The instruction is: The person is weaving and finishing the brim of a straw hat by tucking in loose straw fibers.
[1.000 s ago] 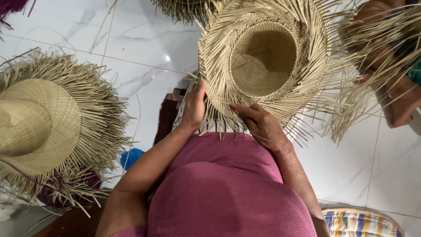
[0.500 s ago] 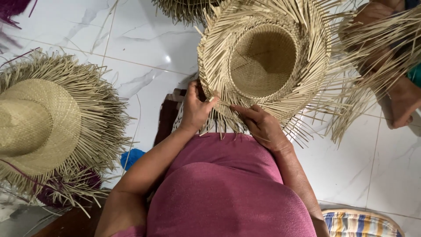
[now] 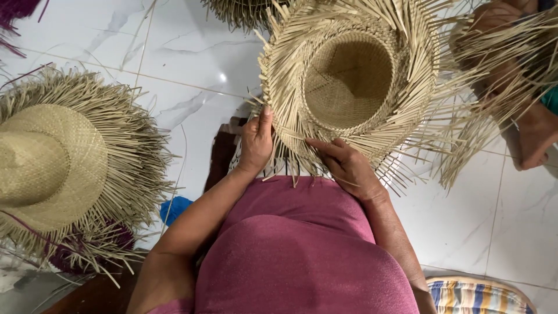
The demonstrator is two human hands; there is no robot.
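Straw-coloured and half woven, the unfinished hat [image 3: 349, 81] sits upside down at the far edge of the person's lap, its round crown opening turned up toward the camera and its loose strips fanning out all around the brim; being round, it has no clear long axis, and the hollow of the crown points straight up. The left hand [image 3: 256, 142] rests on the near left part of the brim, thumb raised along the edge and fingers curled under the weave, so its grip is closed on the hat. The right hand [image 3: 343, 163] lies on the near edge of the brim with fingers stretched flat toward the left, pressing on the strips; whether it pinches a strip I cannot tell. Both forearms come up from a pink garment [image 3: 302, 250] that fills the lower middle of the view. On the white marble-patterned floor [image 3: 104, 35] to the left lies a second straw hat [image 3: 52, 168], crown up, with a ragged fringe of strip ends. A small blue object [image 3: 174, 208] shows beside the left forearm. Another person's arm [image 3: 532, 131] and more straw strips appear at the upper right, and a striped cloth [image 3: 476, 295] lies at the lower right corner.
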